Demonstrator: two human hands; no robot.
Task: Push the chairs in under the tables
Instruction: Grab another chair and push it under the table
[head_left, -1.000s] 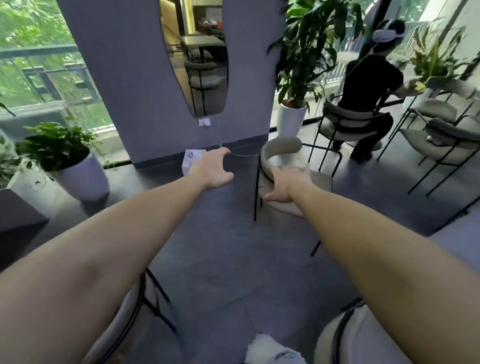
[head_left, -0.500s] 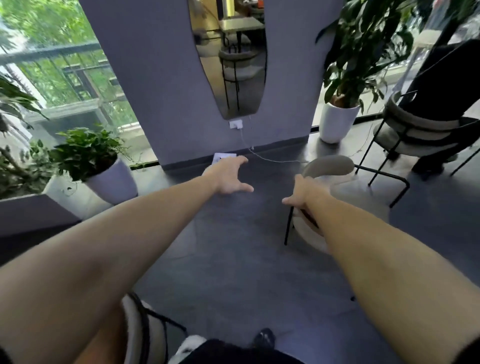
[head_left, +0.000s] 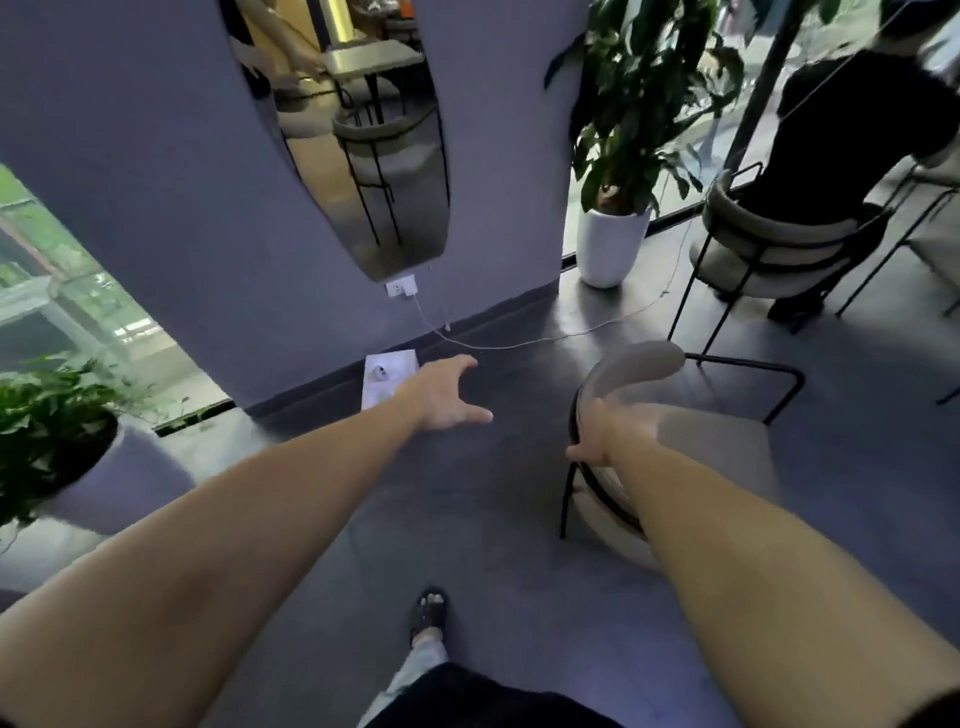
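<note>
A smooth, dark grey floor (head_left: 467, 519) with a dull sheen runs up to a matt lilac-grey wall (head_left: 156, 208). Nearest, left of the chair, a foot in a black open sandal (head_left: 428, 613) is planted on the floor, and it has stepped further forward than half a second ago. The chair (head_left: 639, 364), with a curved beige padded back and a thin black metal frame, stands on the open floor. The right hand (head_left: 605, 434) holds its back as before, thumb outside the rim, fingers blurred over the padding. Left of the chair the left hand (head_left: 447, 395) still hovers with spread fingers, holding nothing. Beyond it a white sheet (head_left: 389, 379) lies at the wall's foot under a white socket (head_left: 401, 287) and a tall rounded mirror (head_left: 374, 156). Far left of the chair sits a leafy plant in a rounded pale pot (head_left: 104, 478). Behind the chair stands a tall glossy-leaved plant in a white tapered pot (head_left: 610, 249), and further right a person in black (head_left: 852, 130) sits on a similar seat (head_left: 769, 244).
</note>
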